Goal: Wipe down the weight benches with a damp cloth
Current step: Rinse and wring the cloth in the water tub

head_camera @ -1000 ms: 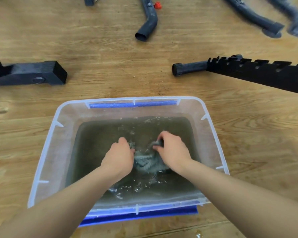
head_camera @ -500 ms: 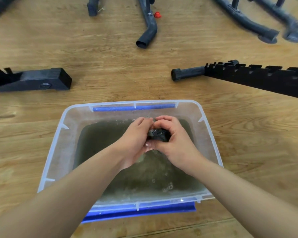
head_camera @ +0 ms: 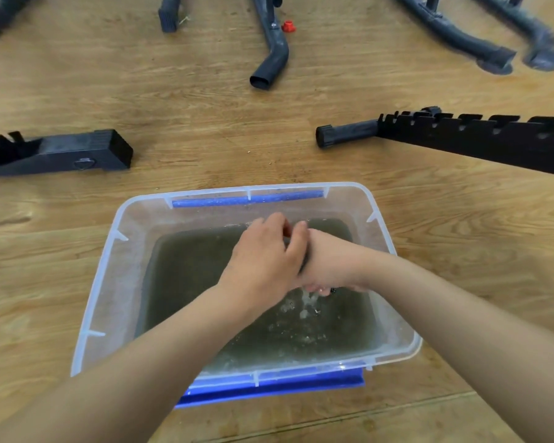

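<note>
Wooden floor (head_camera: 205, 139), tub (head_camera: 122, 282), hands (head_camera: 263, 260) (head_camera: 331, 263) seemingly round cloth (head_camera: 305, 263)

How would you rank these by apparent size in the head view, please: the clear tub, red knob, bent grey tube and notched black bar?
1. clear tub
2. notched black bar, cut off at the right edge
3. bent grey tube, farther off and cut at the top, so less sure
4. red knob

Tub (head_camera: 122, 282) sits on floor (head_camera: 205, 129) (bench frames (head_camera: 480, 142) lie beyond).
</note>
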